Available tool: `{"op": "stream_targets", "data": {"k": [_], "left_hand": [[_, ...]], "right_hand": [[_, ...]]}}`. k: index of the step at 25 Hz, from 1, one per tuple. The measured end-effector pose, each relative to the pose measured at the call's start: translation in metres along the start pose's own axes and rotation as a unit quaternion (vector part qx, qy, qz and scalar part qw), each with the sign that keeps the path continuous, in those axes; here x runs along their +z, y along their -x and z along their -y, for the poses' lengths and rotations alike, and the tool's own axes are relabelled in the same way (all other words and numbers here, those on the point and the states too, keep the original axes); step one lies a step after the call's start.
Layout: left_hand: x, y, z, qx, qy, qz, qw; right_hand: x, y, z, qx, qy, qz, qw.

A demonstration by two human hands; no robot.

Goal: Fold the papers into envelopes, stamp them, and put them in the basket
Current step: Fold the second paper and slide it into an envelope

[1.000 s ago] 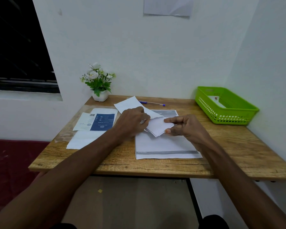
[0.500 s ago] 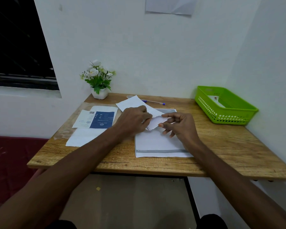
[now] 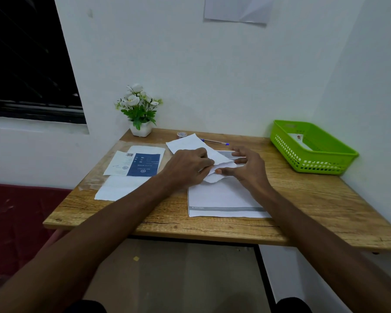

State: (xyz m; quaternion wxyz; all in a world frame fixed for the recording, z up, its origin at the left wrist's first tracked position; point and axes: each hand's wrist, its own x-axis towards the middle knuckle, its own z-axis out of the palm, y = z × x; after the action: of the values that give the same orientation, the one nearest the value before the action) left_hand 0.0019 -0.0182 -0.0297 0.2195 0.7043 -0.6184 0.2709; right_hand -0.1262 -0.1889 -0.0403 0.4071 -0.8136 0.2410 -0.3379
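Observation:
A small white paper [image 3: 219, 168], partly folded, lies on a larger white sheet with grey bands [image 3: 221, 197] in the middle of the wooden table [image 3: 314, 199]. My left hand [image 3: 185, 168] pinches the paper's left side with curled fingers. My right hand [image 3: 246, 166] holds its right side, the thumb under the flap and the fingers spread above it. Another white sheet [image 3: 187, 143] sticks out behind my left hand. The green basket [image 3: 339, 163] stands at the table's back right with a stamped white envelope [image 3: 300, 141] inside.
A blue and white printed sheet [image 3: 138, 163] lies on white papers [image 3: 117, 188] at the left. A potted white flower [image 3: 140, 111] stands at the back left, a small tape roll [image 3: 181, 134] and a blue pen [image 3: 215, 141] behind the papers. Walls close the back and right.
My right hand has moved from the paper's right corner toward the middle, folding the flap leftward, and its fingers have lifted and spread. My left hand stays on the paper.

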Motion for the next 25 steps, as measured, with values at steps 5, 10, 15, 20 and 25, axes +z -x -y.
{"op": "stream_targets", "data": {"k": [5, 10, 15, 20, 25], "left_hand": [[0.001, 0.001, 0.001, 0.007, -0.009, 0.01, 1.0], [0.0, 0.001, -0.004, 0.05, -0.026, -0.01, 0.998], [0.001, 0.0, -0.002, 0.07, -0.037, -0.018, 0.997], [0.003, 0.0, 0.0, 0.064, -0.028, -0.02, 0.997], [-0.001, 0.0, 0.014, -0.027, 0.009, 0.002, 1.0]], "right_hand": [[0.011, -0.004, -0.004, -0.017, -0.005, 0.044, 0.999], [0.017, -0.009, -0.007, -0.024, 0.002, 0.017, 1.0], [0.021, -0.011, -0.009, -0.036, 0.013, 0.0, 0.999], [0.016, -0.01, -0.01, -0.022, -0.037, 0.016, 0.999], [-0.001, -0.012, -0.012, 0.016, -0.189, 0.108, 0.976]]}}
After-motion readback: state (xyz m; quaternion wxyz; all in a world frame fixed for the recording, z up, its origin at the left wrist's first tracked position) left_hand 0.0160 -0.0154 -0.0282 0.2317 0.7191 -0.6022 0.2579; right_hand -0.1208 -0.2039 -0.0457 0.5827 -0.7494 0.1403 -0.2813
